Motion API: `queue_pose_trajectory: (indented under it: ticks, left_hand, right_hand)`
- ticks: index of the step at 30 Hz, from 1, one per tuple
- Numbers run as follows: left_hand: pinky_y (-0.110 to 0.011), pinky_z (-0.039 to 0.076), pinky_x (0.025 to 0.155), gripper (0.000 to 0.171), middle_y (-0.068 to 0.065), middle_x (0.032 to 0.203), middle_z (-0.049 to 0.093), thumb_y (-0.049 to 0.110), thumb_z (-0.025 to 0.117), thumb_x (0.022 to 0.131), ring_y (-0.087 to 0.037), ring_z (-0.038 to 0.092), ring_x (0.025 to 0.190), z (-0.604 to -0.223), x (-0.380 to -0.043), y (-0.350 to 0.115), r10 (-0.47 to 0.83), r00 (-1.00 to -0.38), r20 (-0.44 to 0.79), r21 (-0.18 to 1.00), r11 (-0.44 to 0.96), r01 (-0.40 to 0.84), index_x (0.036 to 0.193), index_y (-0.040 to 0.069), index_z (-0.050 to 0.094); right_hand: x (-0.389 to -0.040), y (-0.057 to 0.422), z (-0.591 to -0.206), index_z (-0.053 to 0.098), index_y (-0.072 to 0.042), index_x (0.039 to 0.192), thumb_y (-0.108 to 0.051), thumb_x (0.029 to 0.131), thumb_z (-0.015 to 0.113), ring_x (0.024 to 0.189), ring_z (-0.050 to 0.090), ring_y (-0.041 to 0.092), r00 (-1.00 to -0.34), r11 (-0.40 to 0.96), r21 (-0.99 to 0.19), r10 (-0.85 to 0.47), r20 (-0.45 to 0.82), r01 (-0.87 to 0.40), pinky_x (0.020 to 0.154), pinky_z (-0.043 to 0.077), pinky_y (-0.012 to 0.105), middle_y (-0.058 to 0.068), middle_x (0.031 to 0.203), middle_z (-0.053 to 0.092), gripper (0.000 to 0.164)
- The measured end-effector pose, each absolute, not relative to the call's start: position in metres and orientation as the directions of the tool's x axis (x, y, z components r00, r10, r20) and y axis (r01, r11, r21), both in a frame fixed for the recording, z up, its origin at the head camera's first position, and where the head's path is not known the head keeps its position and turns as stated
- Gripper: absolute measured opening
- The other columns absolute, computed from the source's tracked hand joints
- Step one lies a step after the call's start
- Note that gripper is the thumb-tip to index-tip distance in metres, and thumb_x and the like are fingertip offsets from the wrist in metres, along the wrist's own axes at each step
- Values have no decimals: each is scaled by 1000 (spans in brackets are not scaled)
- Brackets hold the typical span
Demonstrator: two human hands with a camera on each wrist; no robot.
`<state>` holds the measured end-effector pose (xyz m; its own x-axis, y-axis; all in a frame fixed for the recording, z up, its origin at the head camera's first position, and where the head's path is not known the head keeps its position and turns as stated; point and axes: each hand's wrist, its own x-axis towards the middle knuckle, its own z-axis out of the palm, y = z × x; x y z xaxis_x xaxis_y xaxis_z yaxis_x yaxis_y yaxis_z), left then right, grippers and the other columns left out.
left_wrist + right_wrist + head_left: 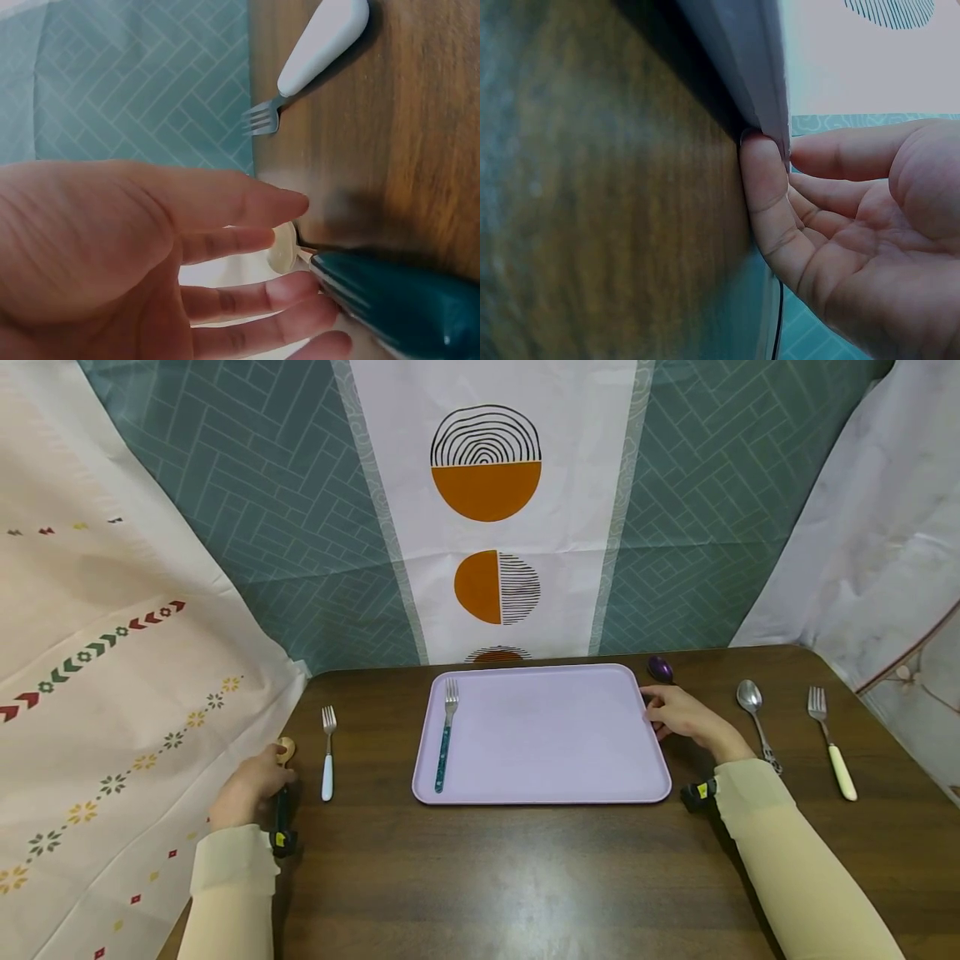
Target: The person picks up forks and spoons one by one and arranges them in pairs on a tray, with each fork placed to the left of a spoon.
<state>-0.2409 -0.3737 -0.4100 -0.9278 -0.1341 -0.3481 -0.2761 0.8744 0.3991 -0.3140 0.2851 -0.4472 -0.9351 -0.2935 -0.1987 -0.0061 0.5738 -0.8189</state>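
At the left table edge, my left hand (251,787) reaches over a spoon (286,749) with a gold bowl. The left wrist view shows its dark green handle (401,304) beside the fingertips, with the fingers fairly straight and not closed around it. Whether they touch the handle I cannot tell. My right hand (688,720) pinches the right rim of a pale lilac tray (555,735) between thumb and fingers, as the tray wall (769,82) in the right wrist view confirms. On the tray's left side lies a fork (443,747) with a dark teal handle.
A fork with a white handle (327,777) lies right of the gold spoon. Beyond my right hand is a purple spoon (660,669), partly hidden. Farther right lie a silver spoon (750,697) and a fork with a cream handle (842,774). Hanging cloth (300,527) borders the wooden table (487,877).
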Motion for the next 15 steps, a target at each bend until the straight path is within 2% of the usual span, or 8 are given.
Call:
queue_pose_trajectory:
  ticks: [6,9,13,15]
  left_hand:
    - [-37,58,58,68,-40,105,56,12,60,92,-32,66,69,-409,-240,-374,-124,-917,-379,398,873,-283,143,-18,27]
    - [-37,60,57,56,-34,94,56,6,61,88,-30,67,67,-411,-240,-374,-129,-915,-382,421,857,-297,131,-20,36]
    - [-36,60,53,33,-24,83,54,0,59,82,-29,65,60,-412,-240,-372,-145,-921,-361,435,848,-304,109,-15,46]
    - [-36,60,53,29,-22,82,54,-1,59,82,-28,65,60,-411,-240,-371,-149,-921,-359,430,850,-305,106,-14,48]
  right_hand:
    - [-315,286,-449,22,20,154,2,100,50,86,61,27,-935,573,-819,-295,-196,-10,77,63,42,22,100,55,63]
    - [-315,286,-449,23,20,154,2,100,51,86,61,27,-935,572,-820,-298,-192,-14,77,64,42,22,100,55,63]
    - [-315,286,-449,24,19,154,2,100,51,86,61,27,-934,571,-821,-300,-191,-15,76,64,40,22,101,55,63]
    - [-314,286,-448,24,19,154,2,100,50,86,61,27,-935,570,-821,-300,-191,-15,76,64,40,22,101,55,63]
